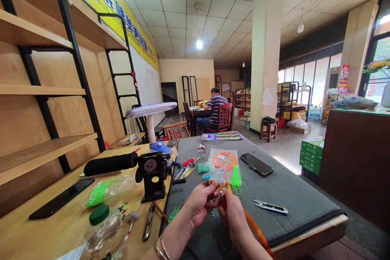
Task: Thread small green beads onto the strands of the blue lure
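My left hand (199, 204) and my right hand (232, 216) meet above a grey padded table top (283, 187), their fingertips close together. Both pinch a thin orange cord (254, 224), which trails from my right hand down past the table's front edge. A small red piece (223, 202) shows in my right fingers, partly hidden. Just beyond my hands lie bright green strands (235, 180) beside a clear bag of coiled orange cord (224, 162). A small heap of green beads (203, 168) sits to the left of the bag.
Thread snips (270, 207) and a phone (256, 164) lie on the grey top. On the wooden bench at left stand a black clamped device (151, 174), pliers (148, 222) and plastic bags. A seated person (215, 109) works at a far table.
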Action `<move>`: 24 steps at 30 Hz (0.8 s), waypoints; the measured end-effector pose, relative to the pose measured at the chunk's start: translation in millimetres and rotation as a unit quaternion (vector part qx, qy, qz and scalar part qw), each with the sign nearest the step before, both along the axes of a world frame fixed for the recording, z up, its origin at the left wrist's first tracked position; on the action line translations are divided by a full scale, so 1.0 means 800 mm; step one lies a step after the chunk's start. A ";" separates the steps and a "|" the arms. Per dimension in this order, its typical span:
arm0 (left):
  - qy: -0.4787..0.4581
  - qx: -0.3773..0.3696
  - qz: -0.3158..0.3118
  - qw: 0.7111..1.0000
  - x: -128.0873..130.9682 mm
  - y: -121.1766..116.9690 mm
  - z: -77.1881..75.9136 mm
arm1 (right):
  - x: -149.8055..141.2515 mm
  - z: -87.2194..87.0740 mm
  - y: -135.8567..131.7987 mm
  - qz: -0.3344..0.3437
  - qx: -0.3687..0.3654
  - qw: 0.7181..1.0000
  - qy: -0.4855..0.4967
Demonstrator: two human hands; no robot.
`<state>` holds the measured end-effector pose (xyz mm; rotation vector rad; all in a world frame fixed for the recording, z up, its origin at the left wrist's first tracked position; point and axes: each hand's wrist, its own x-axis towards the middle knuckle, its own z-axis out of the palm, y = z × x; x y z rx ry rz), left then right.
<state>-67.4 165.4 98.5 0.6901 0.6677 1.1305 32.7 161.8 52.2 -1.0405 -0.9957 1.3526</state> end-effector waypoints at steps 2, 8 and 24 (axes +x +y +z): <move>-0.002 -0.010 0.000 1.000 -0.001 -0.001 0.003 | 0.001 0.003 -0.003 -0.002 0.001 1.000 -0.005; -0.028 -0.069 -0.057 0.996 -0.011 0.005 0.006 | 0.028 0.015 -0.005 -0.005 0.080 0.996 -0.044; 0.013 -0.047 -0.085 0.995 -0.013 0.002 0.000 | 0.206 -0.018 0.033 -0.247 0.139 0.634 -0.720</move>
